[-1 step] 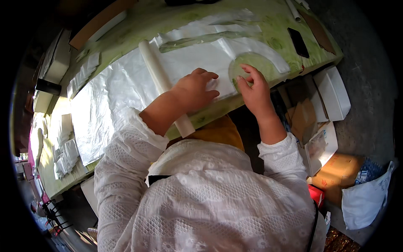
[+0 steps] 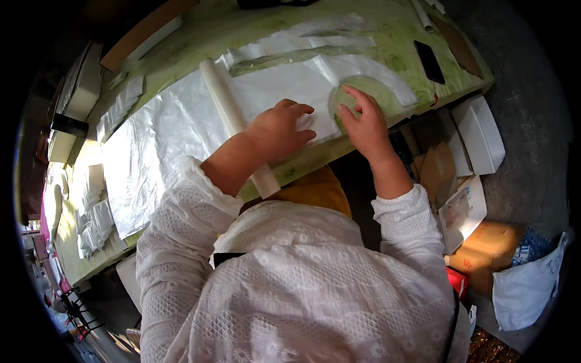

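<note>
A wide sheet of clear plastic film (image 2: 175,127) lies spread over a long green table (image 2: 375,30). A white roll (image 2: 221,100) lies across the sheet, and my left forearm crosses over its near end. My left hand (image 2: 281,130) rests flat on the film just right of the roll, fingers apart. My right hand (image 2: 363,124) has its fingertips on the near edge of a round, greenish see-through disc (image 2: 378,91) that lies on the film near the table's front edge. Neither hand grips anything.
A black phone (image 2: 428,60) lies on the table at the right. Stacks of cut white pieces (image 2: 97,221) sit at the left end. Below the table edge stand white boxes (image 2: 484,130), a cardboard box (image 2: 490,257) and a white bag (image 2: 532,287).
</note>
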Tool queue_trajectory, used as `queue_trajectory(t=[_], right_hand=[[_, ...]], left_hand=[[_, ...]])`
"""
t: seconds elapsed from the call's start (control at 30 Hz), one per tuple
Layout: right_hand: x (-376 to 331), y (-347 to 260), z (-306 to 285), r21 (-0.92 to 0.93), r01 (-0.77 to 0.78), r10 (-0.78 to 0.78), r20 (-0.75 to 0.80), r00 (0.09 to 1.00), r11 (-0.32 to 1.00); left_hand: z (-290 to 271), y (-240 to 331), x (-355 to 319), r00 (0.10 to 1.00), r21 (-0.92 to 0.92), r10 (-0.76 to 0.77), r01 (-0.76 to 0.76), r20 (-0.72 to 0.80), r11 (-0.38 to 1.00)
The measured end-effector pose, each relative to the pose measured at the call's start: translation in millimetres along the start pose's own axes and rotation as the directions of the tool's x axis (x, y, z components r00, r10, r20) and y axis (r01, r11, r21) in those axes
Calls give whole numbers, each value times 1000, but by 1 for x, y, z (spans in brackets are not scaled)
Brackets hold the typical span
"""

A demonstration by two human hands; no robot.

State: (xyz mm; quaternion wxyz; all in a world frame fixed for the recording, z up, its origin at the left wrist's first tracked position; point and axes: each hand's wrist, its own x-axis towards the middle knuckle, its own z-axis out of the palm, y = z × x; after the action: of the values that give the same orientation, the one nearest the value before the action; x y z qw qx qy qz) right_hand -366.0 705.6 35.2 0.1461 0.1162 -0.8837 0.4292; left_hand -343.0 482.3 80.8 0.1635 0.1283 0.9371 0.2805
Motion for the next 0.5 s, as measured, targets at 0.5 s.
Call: queue_trajectory(t=[0.5], right_hand=[[15,-9,33,-417,23,14,86,996,909]], left_hand=[[-35,-9,-50,947,-903,-220,-127,-233,411]])
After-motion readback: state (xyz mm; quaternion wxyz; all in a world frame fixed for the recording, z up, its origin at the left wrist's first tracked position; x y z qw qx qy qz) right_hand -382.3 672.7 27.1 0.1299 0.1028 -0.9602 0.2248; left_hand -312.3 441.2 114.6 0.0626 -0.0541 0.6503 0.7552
